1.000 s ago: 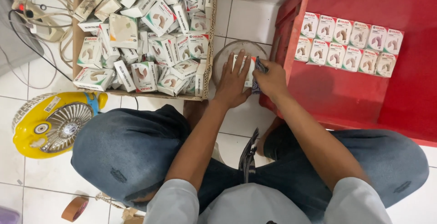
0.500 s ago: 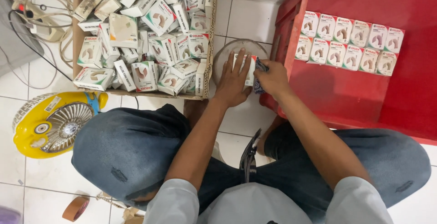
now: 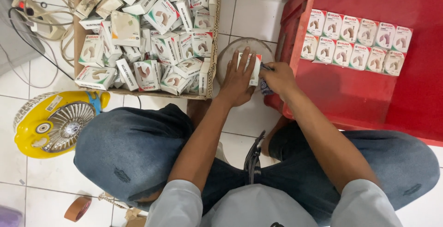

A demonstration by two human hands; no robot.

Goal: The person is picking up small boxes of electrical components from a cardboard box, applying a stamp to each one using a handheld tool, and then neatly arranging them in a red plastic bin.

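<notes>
The left hand (image 3: 238, 80) pressed flat on a small box (image 3: 253, 69) while the right hand (image 3: 277, 77) pinched a dark tool (kind unclear) — 1 slip could gouge it.

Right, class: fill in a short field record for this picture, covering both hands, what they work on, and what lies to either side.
Left hand: flat on a small white box, pressing it down
Right hand: at the box's right edge, holding a small dark tool; its kind cannot be told
Surface under box: round disc on the tiled floor
To the left: cardboard carton heaped with loose boxes
To the right: red tray with two neat rows of boxes
Near the left knee: yellow fan
</notes>
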